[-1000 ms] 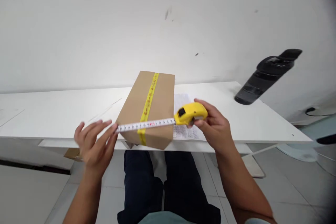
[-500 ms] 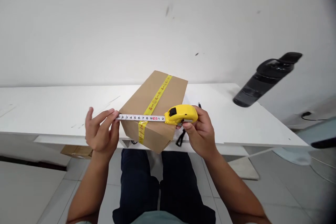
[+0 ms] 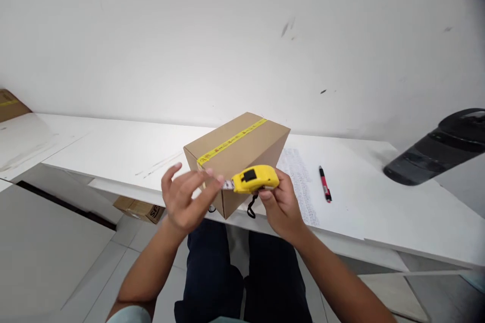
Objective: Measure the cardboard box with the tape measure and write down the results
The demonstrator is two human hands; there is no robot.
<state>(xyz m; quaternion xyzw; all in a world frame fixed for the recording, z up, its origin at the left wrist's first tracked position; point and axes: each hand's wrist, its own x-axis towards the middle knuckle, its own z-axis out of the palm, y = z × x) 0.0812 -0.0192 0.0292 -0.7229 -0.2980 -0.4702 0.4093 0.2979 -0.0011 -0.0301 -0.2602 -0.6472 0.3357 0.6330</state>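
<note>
My right hand (image 3: pixel 282 207) grips a yellow tape measure (image 3: pixel 259 177) by its case, with a black wrist strap dangling below. A short length of the white blade (image 3: pixel 228 185) sticks out to the left. My left hand (image 3: pixel 189 199) pinches the blade's end between thumb and fingertips, its little finger raised. Just behind both hands lies a brown cardboard box (image 3: pixel 242 144) sealed with yellow printed tape. It sits at an angle, one corner at the table's front edge. The hands and the tape measure cover part of its near side.
On the white table (image 3: pixel 364 171), a sheet with writing (image 3: pixel 303 192) lies right of the box, then a red and black pen (image 3: pixel 325 184). A dark bottle (image 3: pixel 428 156) stands farther right. Another carton (image 3: pixel 11 106) sits far left; one more (image 3: pixel 140 209) is below the table.
The blade has gone back into the case, leaving a short stub. My left hand has come right, close to the case. The box appears turned, and the view has shifted, revealing the pen.
</note>
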